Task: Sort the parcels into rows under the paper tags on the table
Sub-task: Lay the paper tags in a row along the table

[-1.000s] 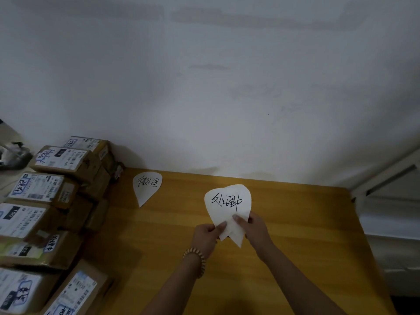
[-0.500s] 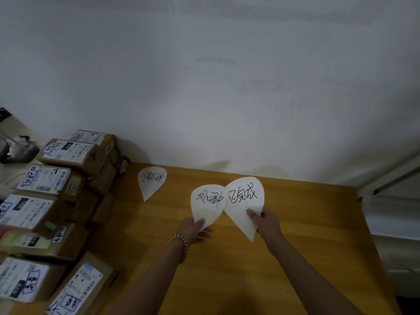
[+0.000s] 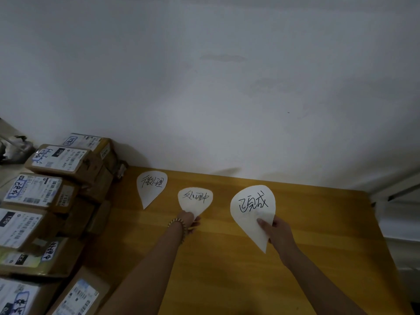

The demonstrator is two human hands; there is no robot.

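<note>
Pinching a white teardrop paper tag (image 3: 195, 199) centre-frame, left hand (image 3: 189, 220); right hand (image 3: 276, 231) pinches the rightmost white tag (image 3: 251, 208). Risk: loose paper skids, rows drift.

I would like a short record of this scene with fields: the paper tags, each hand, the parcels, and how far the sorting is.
Tags: three white, handwritten; the left tag lies free on the table
Left hand: pinches the lower tip of the middle tag
Right hand: grips the right tag, thumb on top
Parcels: stacked at the left, labels up
Sorting: no rows formed yet
</note>
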